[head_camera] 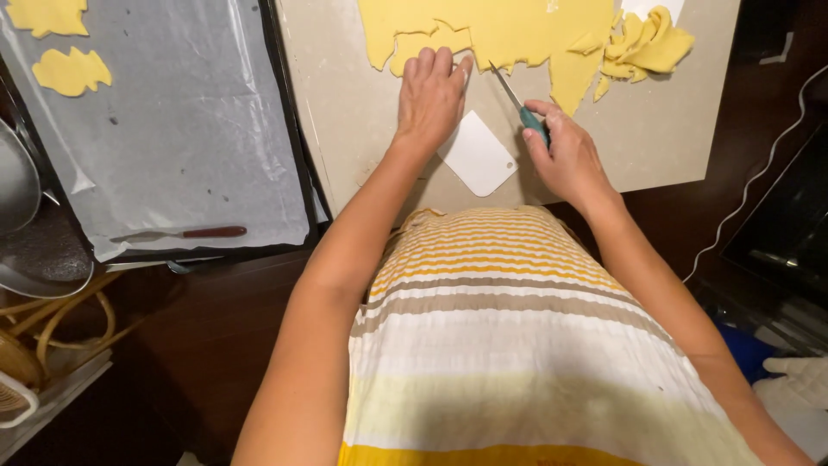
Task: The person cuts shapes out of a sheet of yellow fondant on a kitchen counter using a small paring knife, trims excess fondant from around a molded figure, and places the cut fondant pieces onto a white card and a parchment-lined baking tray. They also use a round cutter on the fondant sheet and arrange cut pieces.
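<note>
A sheet of rolled yellow dough (500, 26) lies at the top of a beige work board (362, 112), with pieces cut out of its lower edge. My left hand (429, 97) rests flat on the board, fingertips touching the dough's cut edge. My right hand (565, 155) grips a small knife (517, 102) by its teal handle; the blade points up-left at the dough edge beside my left fingers. A white plastic scraper (477, 157) lies on the board between my two hands.
A pile of dough scraps (647, 43) sits at the board's top right. At left, a dark baking tray lined with parchment (190, 129) holds two cut dough shapes (71, 71) and a red-handled palette knife (185, 233). Metal bowls (34, 250) stand far left.
</note>
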